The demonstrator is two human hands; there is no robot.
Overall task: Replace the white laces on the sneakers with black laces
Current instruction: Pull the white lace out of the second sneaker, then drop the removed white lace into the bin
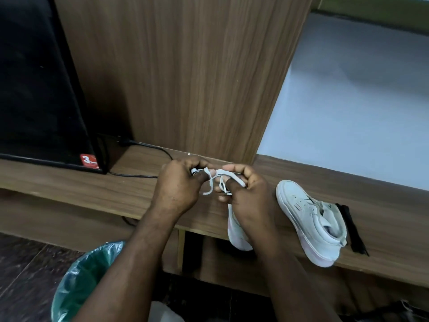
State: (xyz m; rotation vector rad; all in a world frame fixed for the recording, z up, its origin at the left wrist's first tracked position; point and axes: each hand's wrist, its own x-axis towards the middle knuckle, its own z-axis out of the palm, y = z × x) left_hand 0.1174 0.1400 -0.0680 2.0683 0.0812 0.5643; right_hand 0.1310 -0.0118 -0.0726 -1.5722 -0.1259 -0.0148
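Holding a white lace between both hands, we pinch one end in our left hand with its loops wound round our right hand, the two close together above the wooden shelf. One sneaker sits just right of our right hand, a second sneaker half hidden beneath it. The black laces lie beyond that first sneaker, farther right, long axis running roughly toward us, so our right hand is the nearer one

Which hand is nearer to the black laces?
Right. The right hand is left of the black laces, with a sneaker between; the left hand is farther left. Both hold the white lace.
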